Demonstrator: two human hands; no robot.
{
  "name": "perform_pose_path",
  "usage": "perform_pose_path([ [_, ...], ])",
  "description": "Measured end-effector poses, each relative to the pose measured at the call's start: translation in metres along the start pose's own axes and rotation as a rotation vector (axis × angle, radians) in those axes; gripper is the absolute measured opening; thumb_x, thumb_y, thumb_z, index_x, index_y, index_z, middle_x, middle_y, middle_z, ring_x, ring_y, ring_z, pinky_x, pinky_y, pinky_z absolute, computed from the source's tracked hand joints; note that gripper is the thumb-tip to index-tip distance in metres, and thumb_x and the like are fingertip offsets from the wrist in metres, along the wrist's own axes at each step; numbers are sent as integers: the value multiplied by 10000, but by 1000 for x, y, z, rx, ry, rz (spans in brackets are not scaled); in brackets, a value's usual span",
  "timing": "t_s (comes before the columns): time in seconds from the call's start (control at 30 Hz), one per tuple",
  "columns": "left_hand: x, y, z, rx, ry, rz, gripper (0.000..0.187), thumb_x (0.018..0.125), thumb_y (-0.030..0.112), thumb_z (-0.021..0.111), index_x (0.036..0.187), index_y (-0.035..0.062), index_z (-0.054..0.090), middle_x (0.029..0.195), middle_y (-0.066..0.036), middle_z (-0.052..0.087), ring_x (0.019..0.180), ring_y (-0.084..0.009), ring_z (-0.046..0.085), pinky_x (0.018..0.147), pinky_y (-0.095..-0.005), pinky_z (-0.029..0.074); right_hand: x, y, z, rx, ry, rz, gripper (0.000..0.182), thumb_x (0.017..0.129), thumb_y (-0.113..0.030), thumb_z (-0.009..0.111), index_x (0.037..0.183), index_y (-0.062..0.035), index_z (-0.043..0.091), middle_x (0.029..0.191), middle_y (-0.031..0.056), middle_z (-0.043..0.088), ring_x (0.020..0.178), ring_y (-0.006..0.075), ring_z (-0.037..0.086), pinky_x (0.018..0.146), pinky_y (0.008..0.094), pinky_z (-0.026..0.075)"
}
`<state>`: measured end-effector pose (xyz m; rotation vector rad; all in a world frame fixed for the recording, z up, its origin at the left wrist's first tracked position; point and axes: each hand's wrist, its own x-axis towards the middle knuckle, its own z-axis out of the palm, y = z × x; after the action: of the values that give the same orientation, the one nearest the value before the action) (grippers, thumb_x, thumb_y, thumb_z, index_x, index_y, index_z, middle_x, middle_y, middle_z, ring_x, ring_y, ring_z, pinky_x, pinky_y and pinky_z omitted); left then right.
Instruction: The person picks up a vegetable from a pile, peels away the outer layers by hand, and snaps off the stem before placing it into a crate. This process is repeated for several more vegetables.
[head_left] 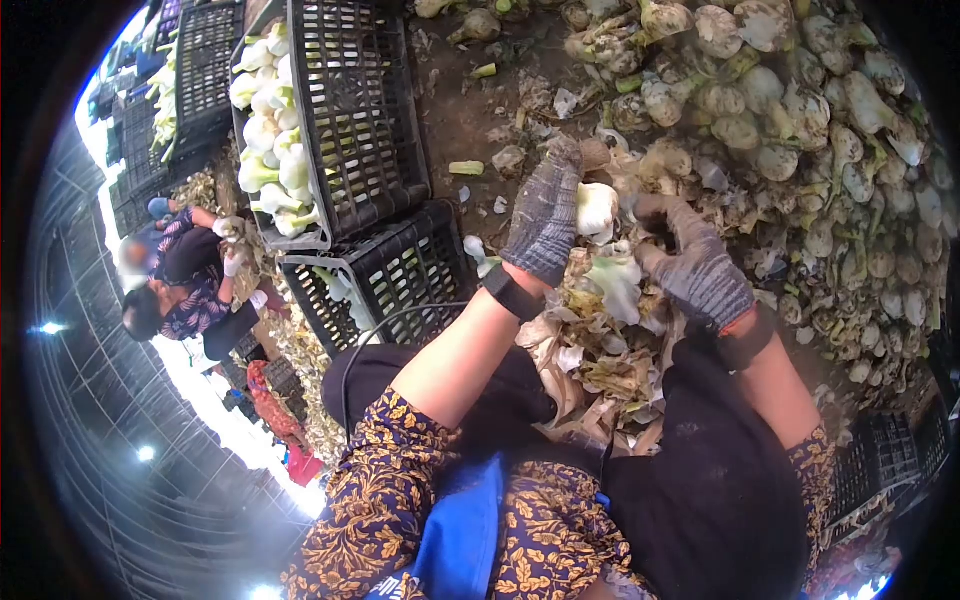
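Observation:
My left hand (547,212), in a grey knit glove, is closed along the side of a white garlic bulb (597,212). Its thumb is hidden from view. To the right, my right hand (695,260), gloved the same way, has bent fingers apart from the thumb, with no bulb visible between them. Below both hands, peeled skins and leaves (610,345) lie heaped between my legs, with a pale leafy piece (615,285) on top.
A large heap of untrimmed garlic (790,110) fills the right side. At left, a black crate (365,110) with white bulbs (270,130) stands above another crate (410,265). A co-worker (195,270) sits farther left. A cut stem (466,168) lies on the soil.

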<state>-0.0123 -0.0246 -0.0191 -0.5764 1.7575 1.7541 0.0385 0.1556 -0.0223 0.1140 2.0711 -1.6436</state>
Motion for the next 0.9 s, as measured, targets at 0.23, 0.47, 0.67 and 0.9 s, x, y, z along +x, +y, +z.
perform_pose_path([
  [0.23, -11, 8, 9, 482, -164, 438, 263, 889, 140, 435, 1100, 12, 525, 1033, -177, 557, 950, -318, 532, 823, -380, 424, 5, -33, 0, 787, -99, 335, 347, 851, -324, 556, 1021, -22, 548, 741, 37, 569, 520, 97, 533, 474, 226, 428],
  [0.47, -10, -1, 12, 604, -160, 401, 311, 933, 220, 357, 1081, 4, 524, 977, -198, 569, 906, -325, 553, 783, -379, 432, -1, -26, 1, 822, -137, 427, 303, 855, -271, 545, 994, -2, 564, 698, 22, 564, 565, 93, 536, 514, 239, 444],
  [0.67, -10, 8, 11, 546, -85, 10, 276, 916, 202, 383, 1040, 7, 534, 880, -187, 577, 814, -348, 551, 703, -411, 437, -2, -27, -4, 802, -149, 444, 304, 840, -255, 555, 1033, -21, 545, 799, 38, 587, 628, 103, 564, 531, 226, 463],
  [0.9, -4, -12, 2, 1098, -16, 1103, 218, 771, 62, 538, 987, 35, 554, 882, -164, 561, 779, -333, 547, 670, -435, 439, 0, -22, -4, 439, -157, 223, 265, 842, -177, 535, 1045, -9, 529, 886, 64, 585, 737, 109, 575, 623, 235, 487],
])
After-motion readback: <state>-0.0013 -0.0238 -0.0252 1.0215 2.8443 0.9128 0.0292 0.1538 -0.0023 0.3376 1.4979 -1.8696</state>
